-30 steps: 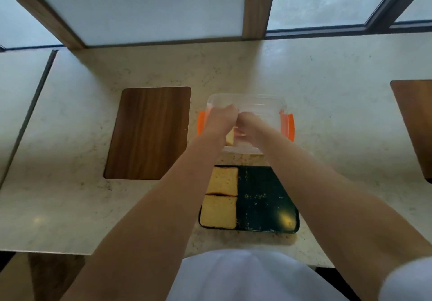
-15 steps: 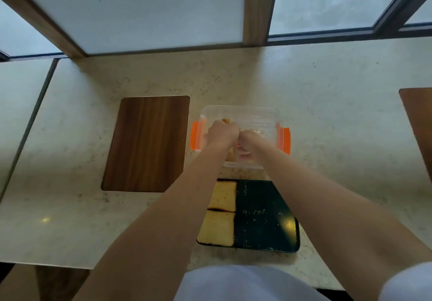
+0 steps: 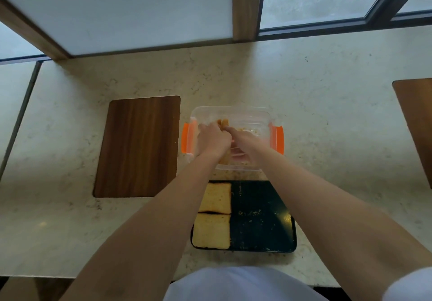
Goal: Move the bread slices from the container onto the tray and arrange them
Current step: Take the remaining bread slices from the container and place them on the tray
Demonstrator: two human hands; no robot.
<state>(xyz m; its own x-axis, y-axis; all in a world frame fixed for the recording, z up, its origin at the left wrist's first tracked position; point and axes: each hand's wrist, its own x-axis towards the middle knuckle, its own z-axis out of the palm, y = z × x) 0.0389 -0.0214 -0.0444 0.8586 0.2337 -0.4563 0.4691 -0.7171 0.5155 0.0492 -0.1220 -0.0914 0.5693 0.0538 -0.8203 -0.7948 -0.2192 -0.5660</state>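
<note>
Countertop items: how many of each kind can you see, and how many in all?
Bread slices flat on the tray: 2
Dark tray: 1
Clear container with orange clips: 1
Wooden boards: 2
Total: 6, not counting bread partly hidden in the container.

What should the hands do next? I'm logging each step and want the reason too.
Probably lift a slice out and carry it to the tray. Both the left hand and right hand are down inside the clear container, at the upright bread slices. The tray holds two slices in its left column, and its right half is bare, so that is the likely spot.
</note>
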